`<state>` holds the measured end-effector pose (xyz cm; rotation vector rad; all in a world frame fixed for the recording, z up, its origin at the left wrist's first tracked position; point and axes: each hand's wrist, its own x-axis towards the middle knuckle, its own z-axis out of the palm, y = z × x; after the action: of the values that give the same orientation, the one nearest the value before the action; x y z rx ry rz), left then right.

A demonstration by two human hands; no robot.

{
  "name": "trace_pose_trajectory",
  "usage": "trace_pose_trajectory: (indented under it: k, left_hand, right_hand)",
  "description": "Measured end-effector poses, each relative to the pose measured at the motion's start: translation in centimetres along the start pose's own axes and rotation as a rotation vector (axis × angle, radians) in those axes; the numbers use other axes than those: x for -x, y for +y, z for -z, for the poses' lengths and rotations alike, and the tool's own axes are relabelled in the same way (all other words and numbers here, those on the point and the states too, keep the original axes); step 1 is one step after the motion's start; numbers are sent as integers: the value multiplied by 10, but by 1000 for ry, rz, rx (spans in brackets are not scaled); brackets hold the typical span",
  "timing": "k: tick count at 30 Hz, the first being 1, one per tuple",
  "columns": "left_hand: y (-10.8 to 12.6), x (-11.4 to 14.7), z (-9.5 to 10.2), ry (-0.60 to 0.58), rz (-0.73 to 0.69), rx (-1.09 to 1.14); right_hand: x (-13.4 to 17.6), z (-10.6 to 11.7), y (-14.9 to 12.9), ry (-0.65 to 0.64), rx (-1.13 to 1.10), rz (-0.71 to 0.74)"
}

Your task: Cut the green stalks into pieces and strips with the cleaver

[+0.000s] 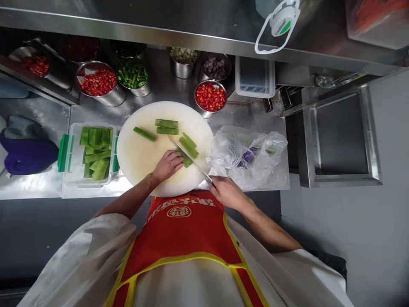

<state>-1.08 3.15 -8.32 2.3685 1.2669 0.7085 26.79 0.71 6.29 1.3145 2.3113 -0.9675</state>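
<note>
My right hand [227, 191] is wrapped round the handle of a knife [200, 170], whose blade slants up and left across the round white cutting board [136, 160]. Under the fingertips of my left hand [168, 165], which are curled down, a green vegetable piece [187, 163] is held against the board, right beside the blade. Beyond the blade lie several green strips [189, 147]. Farther back are two parallel green lengths [167, 123], and a single green strip [144, 133] rests to their left.
A clear container [72, 172] of green pieces stands left of the board. To the right sits a crumpled plastic bag [230, 149]. Behind are metal pots of chopped red chilli [211, 97] and green chilli [132, 73]. An overhanging steel shelf [159, 32] spans the back.
</note>
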Motion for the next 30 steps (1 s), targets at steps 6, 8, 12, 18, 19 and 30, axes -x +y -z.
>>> trace_pose_trajectory:
  k: [6,8,12,18,19,30]
  left_hand:
    - [2,-2,3,-12,10,36]
    - [2,-1,2,-10,7,40]
    - [2,-2,1,16,-9,31]
    - [2,1,2,14,-32,-7]
    - [3,3,1,9,-30,-17]
    - [4,-13,-2,48,-14,-34]
  right_hand:
    - [9,-1,-3,-36,8,-11]
    - [14,0,-1,-42,13,-15]
    - [17,0,0,-63,8,-25]
    - [-33,-12,-12,-15,3,-20]
    - [-39,-14,-10,3,-4,-8]
    - [-24,3,35,50,-31,-48]
